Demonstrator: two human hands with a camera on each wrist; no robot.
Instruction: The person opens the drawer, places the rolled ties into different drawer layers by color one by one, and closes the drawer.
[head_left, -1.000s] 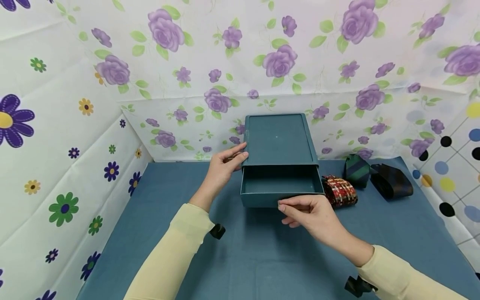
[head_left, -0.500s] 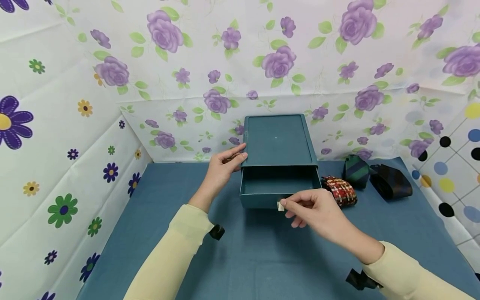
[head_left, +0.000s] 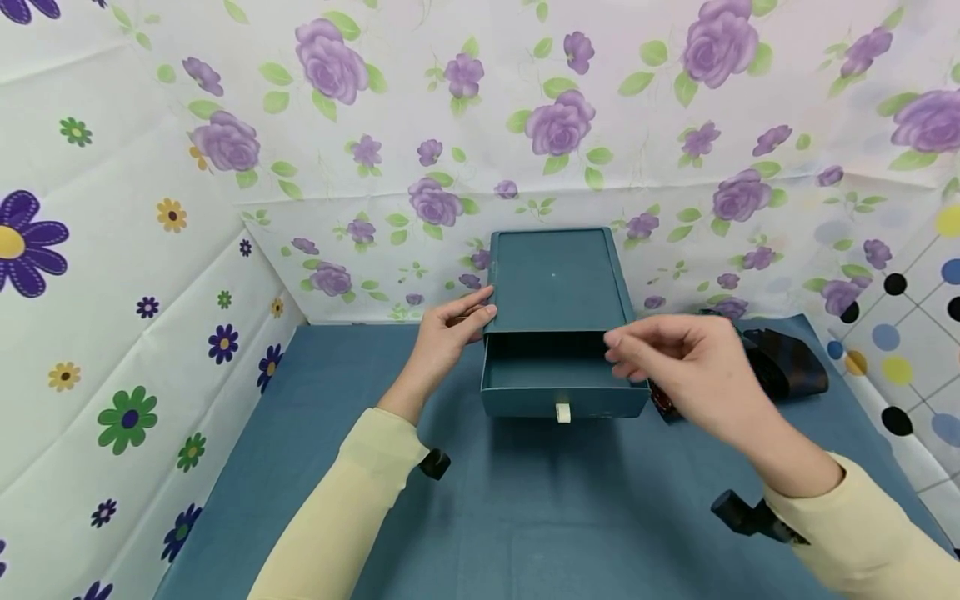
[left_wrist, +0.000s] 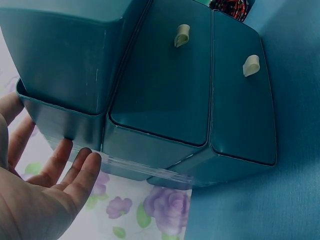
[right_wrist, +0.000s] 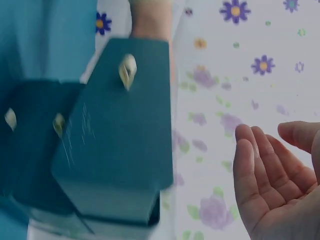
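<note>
The person's bare left grip [head_left: 444, 337] reaches forward, its fingers slightly bent and thumb below the index finger in the head view; the pale-yellow-sleeved left forearm [head_left: 345, 504] slants in from the lower left. The bare right grip [head_left: 690, 362] is held in the air, fingers gently curved, thumb apart from them, the pale-yellow-sleeved right forearm [head_left: 855, 521] angling from the lower right
</note>
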